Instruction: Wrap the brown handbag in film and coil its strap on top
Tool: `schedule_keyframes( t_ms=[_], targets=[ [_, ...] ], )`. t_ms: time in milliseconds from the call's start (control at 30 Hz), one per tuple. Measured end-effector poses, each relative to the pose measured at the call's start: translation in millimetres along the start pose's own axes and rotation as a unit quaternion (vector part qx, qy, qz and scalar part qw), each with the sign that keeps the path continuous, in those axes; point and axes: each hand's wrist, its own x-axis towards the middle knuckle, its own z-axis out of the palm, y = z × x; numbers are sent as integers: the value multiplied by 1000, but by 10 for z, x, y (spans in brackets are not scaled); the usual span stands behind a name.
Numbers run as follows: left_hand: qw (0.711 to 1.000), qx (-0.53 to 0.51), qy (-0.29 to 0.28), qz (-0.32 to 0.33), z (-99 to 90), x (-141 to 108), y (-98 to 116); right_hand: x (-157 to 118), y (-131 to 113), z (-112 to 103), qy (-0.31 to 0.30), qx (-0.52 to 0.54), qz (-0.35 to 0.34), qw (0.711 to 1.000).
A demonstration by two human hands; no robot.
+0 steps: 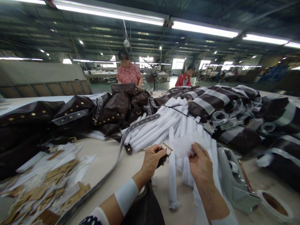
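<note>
My left hand (152, 158) is closed on the end of a dark strap, pinching it just below a gold-coloured buckle (171, 152). In my right hand (201, 164) is a thin, translucent white sheet (184, 145), gripped between thumb and fingers. The sheet's left edge comes close to the buckle; I cannot tell whether they touch. Below my hands lies a dark brown leather bag (146, 207), partly hidden by my left forearm. A long strap with eyelets (117, 154), wrapped in clear film, curves across the table left of my left hand.
White rolls (152, 132) are heaped behind my hands. Brown bags (114, 107) line the back left, and film-banded bags (208, 103) the right. Cardboard tags (56, 175) lie left; a tape dispenser (234, 181) and tape roll (262, 193) stand right. Two people (130, 72) are across the table.
</note>
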Motion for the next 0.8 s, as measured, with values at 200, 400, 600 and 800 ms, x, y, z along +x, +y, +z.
schedule_keyframes(
  t_ms=[200,400,600,800],
  targets=[
    [1000,-3,1,0,-5,-14,6,2,32,-20,-13,-23,-21,999],
    [1000,-8,1,-5,-10,-30,22,4,36,-28,-16,-23,-30,999],
    [1000,-4,-5,1,-1,-11,3,-15,76,-28,-25,-34,-35,998],
    [1000,0,-14,-2,16,4,-33,-56,115,-3,-19,-14,3,1000]
  ],
)
